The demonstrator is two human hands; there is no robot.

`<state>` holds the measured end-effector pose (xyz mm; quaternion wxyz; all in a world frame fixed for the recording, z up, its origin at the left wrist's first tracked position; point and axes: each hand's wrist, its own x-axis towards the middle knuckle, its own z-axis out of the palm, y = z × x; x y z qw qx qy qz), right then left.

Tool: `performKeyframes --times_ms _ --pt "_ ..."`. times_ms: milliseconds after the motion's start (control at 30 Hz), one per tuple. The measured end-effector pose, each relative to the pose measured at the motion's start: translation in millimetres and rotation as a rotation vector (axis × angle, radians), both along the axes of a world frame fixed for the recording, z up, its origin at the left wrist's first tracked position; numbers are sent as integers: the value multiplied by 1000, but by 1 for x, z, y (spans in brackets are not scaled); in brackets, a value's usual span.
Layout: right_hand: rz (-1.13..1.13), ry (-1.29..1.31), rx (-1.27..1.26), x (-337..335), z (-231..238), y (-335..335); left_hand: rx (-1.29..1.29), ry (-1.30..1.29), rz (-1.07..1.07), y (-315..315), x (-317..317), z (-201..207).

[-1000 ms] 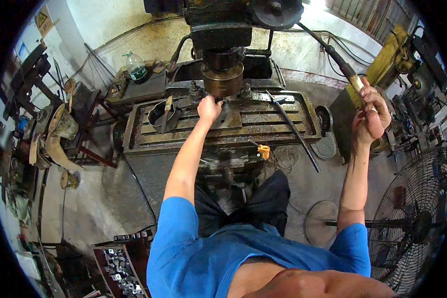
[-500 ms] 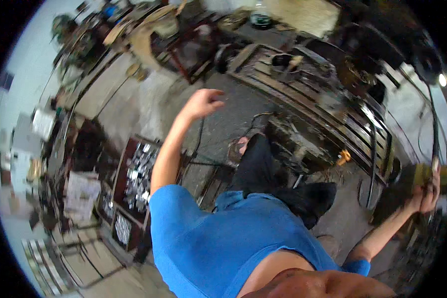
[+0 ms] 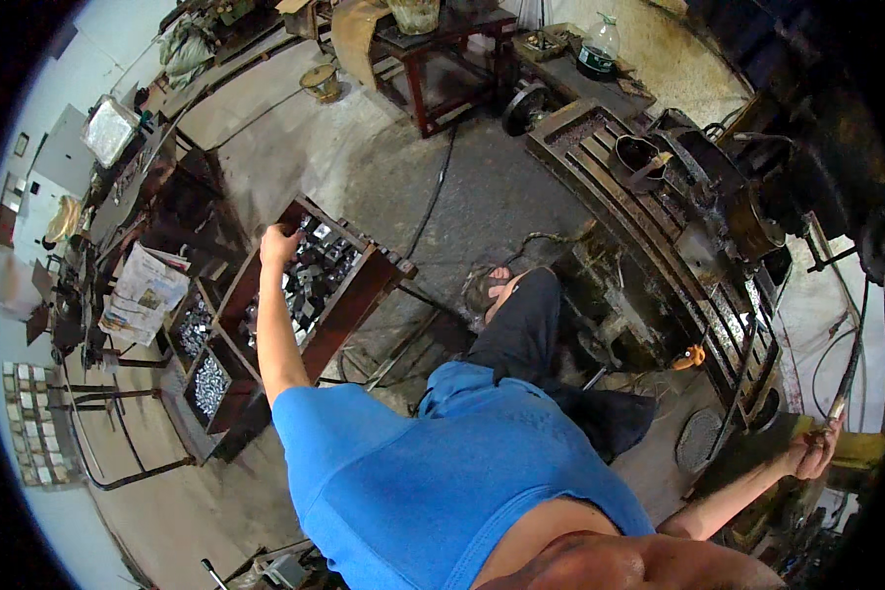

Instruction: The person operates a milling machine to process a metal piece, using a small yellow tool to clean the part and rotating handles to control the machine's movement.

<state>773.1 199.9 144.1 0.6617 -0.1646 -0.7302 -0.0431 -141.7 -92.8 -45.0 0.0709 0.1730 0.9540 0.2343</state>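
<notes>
My left arm stretches out to a dark wooden box [image 3: 359, 310] holding many small shiny metal blocks [image 3: 317, 258]. The left hand [image 3: 280, 246] is at its far left rim, fingers curled; what they hold, if anything, is hidden. Far to the right, my right hand [image 3: 811, 454] is closed round the lower end of a long lever [image 3: 857, 359], which rises beside the machine. Between the hands stands the machine's slotted metal bed [image 3: 649, 211], dark and oily, with a small pot [image 3: 639, 157] resting on it.
Smaller bins of metal pieces [image 3: 209, 385] adjoin the box's left side. A newspaper [image 3: 146, 293] lies beyond them. At the back are a red-brown table [image 3: 418, 93], a bucket [image 3: 322, 84] and a bottle [image 3: 597, 57]. A cable [image 3: 441, 187] runs over the floor; an orange fitting [image 3: 691, 358] sits below the machine bed.
My left hand has swung left and down from above the open floor to the box of metal blocks. The right hand stays on the lever, a little lower in view. The view has shifted.
</notes>
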Motion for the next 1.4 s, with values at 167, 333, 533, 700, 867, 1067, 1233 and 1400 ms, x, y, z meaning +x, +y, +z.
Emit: performKeyframes --times_ms 167,333,533,700,867,1067,1233,1400 --pt "-18 -17 -21 -7 2 -6 -196 201 44 16 9 -12" --pt "-220 210 -262 4 -5 -11 -341 208 -18 44 2 -21" --pt "-28 199 -176 -14 19 -20 -189 235 -48 46 -2 -38" --pt "-25 201 -68 -55 43 -25 -293 211 -56 46 2 -22" --pt "-56 192 -182 -41 50 -28 -395 202 -35 46 -10 -37" --pt "-46 112 -137 -10 54 -17 -356 22 -61 58 -25 -28" --pt "-5 108 -133 -3 62 -11 52 265 -188 15 -44 -63" --pt "-48 253 -176 -9 70 -25 1093 -526 48 9 6 14"
